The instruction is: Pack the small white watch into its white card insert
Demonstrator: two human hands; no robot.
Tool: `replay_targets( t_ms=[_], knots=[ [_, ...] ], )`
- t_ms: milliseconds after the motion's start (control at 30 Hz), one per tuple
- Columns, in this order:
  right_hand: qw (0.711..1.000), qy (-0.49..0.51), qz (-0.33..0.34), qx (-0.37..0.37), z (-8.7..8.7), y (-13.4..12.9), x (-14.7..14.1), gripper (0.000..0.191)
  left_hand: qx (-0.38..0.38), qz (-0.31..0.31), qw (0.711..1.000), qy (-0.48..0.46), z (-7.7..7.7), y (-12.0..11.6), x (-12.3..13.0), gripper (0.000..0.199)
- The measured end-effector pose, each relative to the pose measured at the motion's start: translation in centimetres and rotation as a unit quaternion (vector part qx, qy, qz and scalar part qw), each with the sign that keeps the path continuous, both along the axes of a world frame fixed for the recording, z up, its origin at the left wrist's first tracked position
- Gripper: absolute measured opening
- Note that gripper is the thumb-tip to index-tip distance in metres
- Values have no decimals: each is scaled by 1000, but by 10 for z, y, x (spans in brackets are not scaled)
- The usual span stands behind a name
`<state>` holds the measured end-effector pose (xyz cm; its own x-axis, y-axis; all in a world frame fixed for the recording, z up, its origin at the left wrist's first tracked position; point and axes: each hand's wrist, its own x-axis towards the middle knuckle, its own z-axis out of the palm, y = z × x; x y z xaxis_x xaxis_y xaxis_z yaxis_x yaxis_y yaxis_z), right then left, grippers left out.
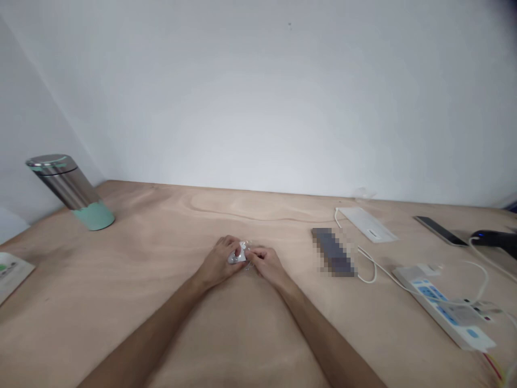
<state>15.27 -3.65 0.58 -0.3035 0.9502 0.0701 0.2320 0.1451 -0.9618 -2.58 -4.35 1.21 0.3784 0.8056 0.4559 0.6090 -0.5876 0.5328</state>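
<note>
Between my hands, over the middle of the wooden table (242, 345), is a small clear plastic packet (243, 250) with something white inside; what the white item is I cannot make out. My left hand (221, 260) is curled over the packet's left side, its thumb along the near edge. From the right, my right hand (266, 263) pinches the packet's edge between thumb and fingers. Parts of the packet are hidden under the fingers of both hands.
A steel and mint-green flask (76, 188) stands at the back left, a printed paper (14, 272) below it. To the right lie a blurred-out dark phone-like device (333, 253), a white flat pack (367, 223), a dark phone (440, 230), cables and a power strip (444, 307).
</note>
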Motion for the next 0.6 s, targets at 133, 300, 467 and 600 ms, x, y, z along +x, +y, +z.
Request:
replay_targets(
  t_ms=[133,300,467,600],
  knots=[
    [999,7,17,-29,0,0,0,24,4,-4,1000,0,3,-2,0,17],
    [998,18,8,-65,-5,-1,-2,26,9,5,1000,12,2,-1,0,14],
    [997,21,-26,-67,-9,1,-5,26,-1,32,999,15,3,-1,1,21],
    [996,6,-55,-68,-10,3,-6,29,-1,23,999,35,6,-3,1,22]
  ],
)
